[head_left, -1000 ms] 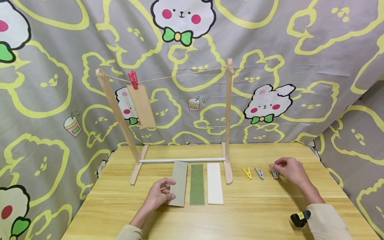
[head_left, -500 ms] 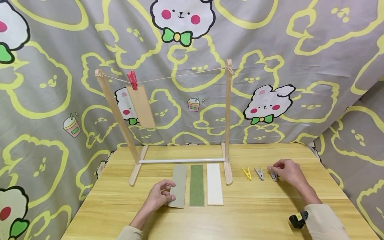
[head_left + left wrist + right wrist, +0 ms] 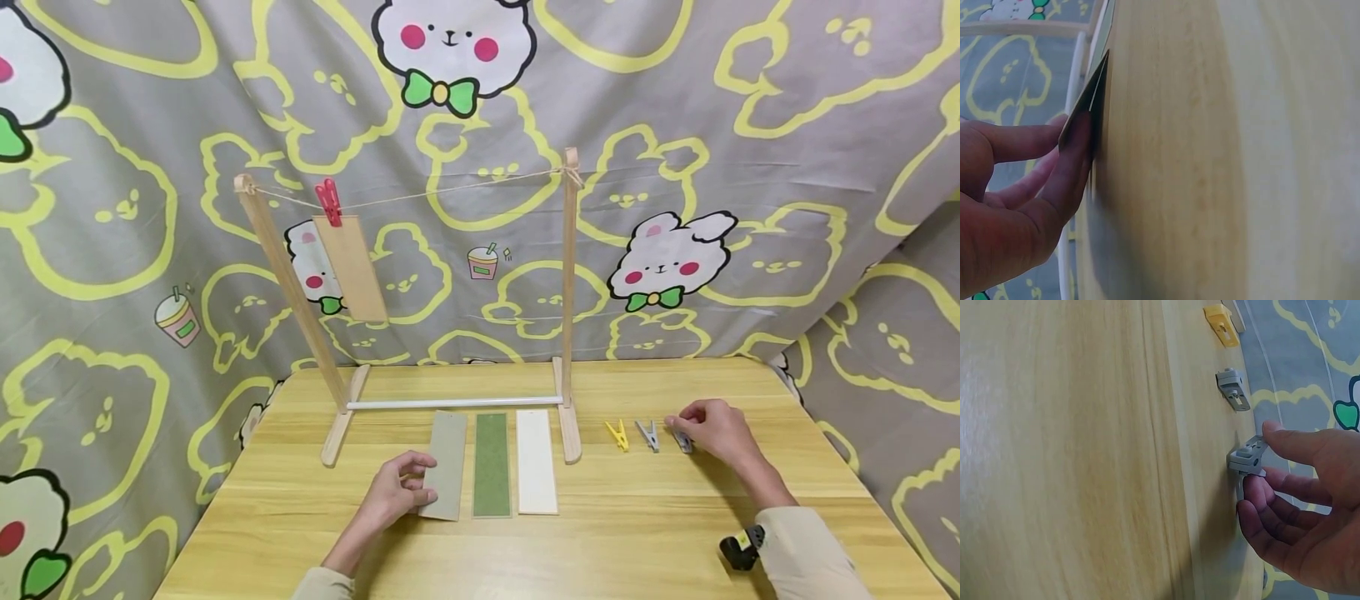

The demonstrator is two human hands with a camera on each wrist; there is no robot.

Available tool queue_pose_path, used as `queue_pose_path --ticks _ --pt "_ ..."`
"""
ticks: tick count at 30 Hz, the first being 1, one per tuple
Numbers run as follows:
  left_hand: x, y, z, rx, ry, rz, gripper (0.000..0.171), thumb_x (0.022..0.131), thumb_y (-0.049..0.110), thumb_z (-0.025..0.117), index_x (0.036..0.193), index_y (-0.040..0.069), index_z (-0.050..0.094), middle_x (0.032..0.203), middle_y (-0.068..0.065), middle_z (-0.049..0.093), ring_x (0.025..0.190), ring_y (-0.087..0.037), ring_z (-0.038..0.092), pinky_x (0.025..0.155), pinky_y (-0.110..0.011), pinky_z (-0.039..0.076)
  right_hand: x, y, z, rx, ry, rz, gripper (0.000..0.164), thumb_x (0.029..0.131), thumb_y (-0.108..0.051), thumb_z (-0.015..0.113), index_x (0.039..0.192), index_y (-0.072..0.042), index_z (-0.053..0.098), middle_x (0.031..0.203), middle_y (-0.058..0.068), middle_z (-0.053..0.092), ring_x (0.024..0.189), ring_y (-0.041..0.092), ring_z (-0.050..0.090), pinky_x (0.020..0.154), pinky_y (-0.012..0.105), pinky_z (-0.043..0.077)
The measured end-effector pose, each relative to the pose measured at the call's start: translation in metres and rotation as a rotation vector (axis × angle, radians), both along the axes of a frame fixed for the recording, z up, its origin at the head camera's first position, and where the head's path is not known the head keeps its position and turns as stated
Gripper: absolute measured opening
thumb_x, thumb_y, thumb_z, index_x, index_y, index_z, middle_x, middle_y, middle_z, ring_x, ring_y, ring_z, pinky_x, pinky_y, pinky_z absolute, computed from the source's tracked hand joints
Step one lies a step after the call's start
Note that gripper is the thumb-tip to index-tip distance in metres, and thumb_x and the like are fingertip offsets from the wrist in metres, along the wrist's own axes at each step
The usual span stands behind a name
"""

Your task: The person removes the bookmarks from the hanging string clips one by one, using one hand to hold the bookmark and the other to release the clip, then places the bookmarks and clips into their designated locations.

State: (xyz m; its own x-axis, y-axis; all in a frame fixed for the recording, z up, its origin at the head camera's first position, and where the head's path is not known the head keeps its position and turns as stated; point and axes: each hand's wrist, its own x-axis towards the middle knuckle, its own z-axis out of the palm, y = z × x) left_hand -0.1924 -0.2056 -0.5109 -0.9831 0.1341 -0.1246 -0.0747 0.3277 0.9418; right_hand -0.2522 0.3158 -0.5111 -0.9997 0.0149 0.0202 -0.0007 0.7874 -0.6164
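Note:
In the head view my left hand (image 3: 397, 486) pinches the left edge of a grey card (image 3: 447, 465). The left wrist view shows this card (image 3: 1087, 103) tilted, its held edge lifted off the table between thumb and fingers. Green (image 3: 492, 467) and white (image 3: 537, 462) cards lie flat to its right. Over at the right, my right hand (image 3: 716, 429) pinches a grey clothespin (image 3: 1247, 457) by its handles, low over the table; fingers partly cover it. Another grey clothespin (image 3: 648, 436) and a yellow clothespin (image 3: 617, 436) lie beside it.
Behind the cards stands a wooden frame (image 3: 567, 292) with a white bottom bar (image 3: 453, 404) and a string (image 3: 450, 190) across its top. A red clothespin (image 3: 328, 202) holds a tan card (image 3: 352, 271) on the string. A patterned curtain (image 3: 795, 150) hangs behind the table (image 3: 637, 533).
The grey card's far end has come down slightly toward the table. My right hand has shifted a little to the left with the grey clothespin.

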Motion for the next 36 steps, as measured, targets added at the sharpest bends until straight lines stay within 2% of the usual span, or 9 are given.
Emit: queue_pose_path --ticks 4,8,14,20,28,33,36 --pt "0.001 -0.001 0.001 -0.002 -0.001 -0.010 0.048 0.076 -0.017 0.077 0.121 -0.006 0.064 0.116 -0.023 0.061 0.077 -0.017 0.056 0.057 -0.020 0.049 -0.001 0.000 -0.002 0.003 -0.005 -0.003 0.040 0.094 -0.034 0.075 0.098 0.006 0.072 0.082 0.007 0.068 0.070 0.020 0.056 0.058 0.032 0.047" --pt "0.003 -0.002 0.003 0.018 -0.007 -0.026 0.049 0.077 -0.017 0.077 0.123 -0.007 0.062 0.119 -0.024 0.061 0.084 -0.021 0.064 0.063 -0.023 0.055 -0.002 0.000 -0.001 0.001 -0.018 -0.010 0.040 0.095 -0.035 0.074 0.098 0.005 0.072 0.083 0.008 0.067 0.070 0.020 0.056 0.058 0.031 0.047" --pt "0.003 -0.003 0.007 -0.013 0.029 -0.026 0.045 0.078 -0.014 0.078 0.120 -0.008 0.063 0.120 -0.029 0.063 0.100 -0.034 0.068 0.073 -0.031 0.061 -0.001 0.000 0.001 0.008 -0.026 -0.007 0.041 0.096 -0.035 0.074 0.099 0.006 0.071 0.084 0.008 0.068 0.073 0.022 0.057 0.060 0.033 0.047" --pt "0.003 -0.004 0.010 -0.013 0.053 -0.018 0.039 0.082 -0.013 0.075 0.118 -0.012 0.061 0.120 -0.034 0.063 0.104 -0.044 0.067 0.076 -0.039 0.063 0.001 0.001 0.001 0.011 -0.030 -0.002 0.041 0.096 -0.034 0.073 0.098 0.007 0.071 0.083 0.008 0.067 0.072 0.022 0.057 0.060 0.032 0.047" --pt "0.006 -0.006 0.016 -0.022 0.030 -0.024 0.033 0.085 -0.012 0.071 0.117 -0.012 0.061 0.121 -0.033 0.063 0.103 -0.038 0.067 0.074 -0.041 0.064 0.005 0.001 0.003 -0.012 -0.031 -0.017 0.042 0.096 -0.036 0.072 0.100 0.006 0.070 0.082 0.007 0.066 0.071 0.022 0.056 0.059 0.033 0.047" --pt "0.006 -0.009 0.018 -0.003 0.012 -0.048 0.033 0.087 -0.010 0.071 0.118 -0.013 0.059 0.120 -0.032 0.063 0.103 -0.035 0.067 0.074 -0.041 0.064 0.006 0.001 0.005 0.002 0.020 -0.023 0.044 0.097 -0.038 0.071 0.103 0.006 0.071 0.087 0.008 0.069 0.075 0.023 0.059 0.062 0.035 0.050" --pt "0.005 -0.010 0.017 0.002 0.015 -0.061 0.033 0.088 -0.008 0.071 0.118 -0.013 0.059 0.120 -0.031 0.063 0.103 -0.035 0.067 0.075 -0.042 0.064 0.007 0.001 0.006 0.002 0.060 -0.023 0.048 0.098 -0.037 0.070 0.110 0.010 0.069 0.093 0.013 0.070 0.082 0.027 0.064 0.068 0.041 0.055"
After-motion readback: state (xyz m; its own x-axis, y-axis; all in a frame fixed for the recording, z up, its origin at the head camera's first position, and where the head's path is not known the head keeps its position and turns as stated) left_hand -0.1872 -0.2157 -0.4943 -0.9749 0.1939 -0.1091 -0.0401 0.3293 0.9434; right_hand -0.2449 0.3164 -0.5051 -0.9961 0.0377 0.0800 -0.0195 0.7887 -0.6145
